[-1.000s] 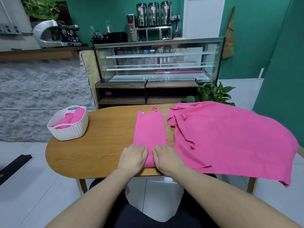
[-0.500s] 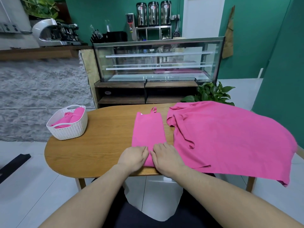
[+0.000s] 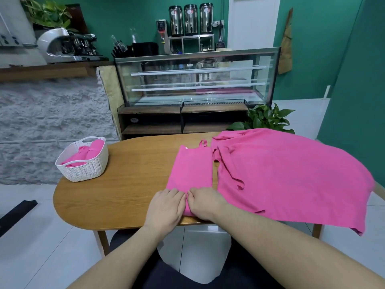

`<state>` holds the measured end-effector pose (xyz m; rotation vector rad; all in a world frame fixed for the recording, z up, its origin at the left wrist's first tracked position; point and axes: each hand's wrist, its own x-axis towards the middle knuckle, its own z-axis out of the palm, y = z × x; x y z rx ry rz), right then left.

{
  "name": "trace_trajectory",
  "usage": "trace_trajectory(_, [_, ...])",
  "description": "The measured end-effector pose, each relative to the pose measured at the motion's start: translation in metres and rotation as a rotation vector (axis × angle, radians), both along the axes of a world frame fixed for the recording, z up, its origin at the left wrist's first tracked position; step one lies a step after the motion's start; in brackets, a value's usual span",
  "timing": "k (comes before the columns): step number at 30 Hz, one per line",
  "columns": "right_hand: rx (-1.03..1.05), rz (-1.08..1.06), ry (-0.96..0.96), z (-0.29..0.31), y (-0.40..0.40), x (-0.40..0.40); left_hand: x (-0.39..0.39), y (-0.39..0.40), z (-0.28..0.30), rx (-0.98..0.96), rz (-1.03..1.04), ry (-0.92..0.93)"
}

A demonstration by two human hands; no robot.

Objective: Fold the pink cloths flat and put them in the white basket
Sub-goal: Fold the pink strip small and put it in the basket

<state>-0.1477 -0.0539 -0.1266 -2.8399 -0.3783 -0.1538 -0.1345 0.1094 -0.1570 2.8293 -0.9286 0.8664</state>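
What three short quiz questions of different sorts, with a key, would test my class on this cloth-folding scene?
1. True or false: the white basket already holds pink cloth.
2. Which part of the folded strip do the left hand and right hand rest on? A) its far end B) its near end C) its middle
3. Fill in: the big unfolded cloth hangs over the table's ____ edge.

Key: 1 true; 2 B; 3 right.
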Motion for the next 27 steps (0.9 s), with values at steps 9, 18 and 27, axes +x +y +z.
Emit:
trace_trajectory(9, [-0.042,0.042,-0.343,-0.024,-0.008,-0.011,0.011,-0.008,0.012,-0.061,0.079,0.292])
trace_trajectory(18, [0.012,0.059,-0.295,-0.014,-0.004,-0.006,0.007,-0.001,0.002,0.053,0.064,0.013])
trace_trajectory(27, [0.095,-0.062,0.058,-0.004,-0.003,0.008,0.002,-0.005,0.005,-0.028,0.077,0.069])
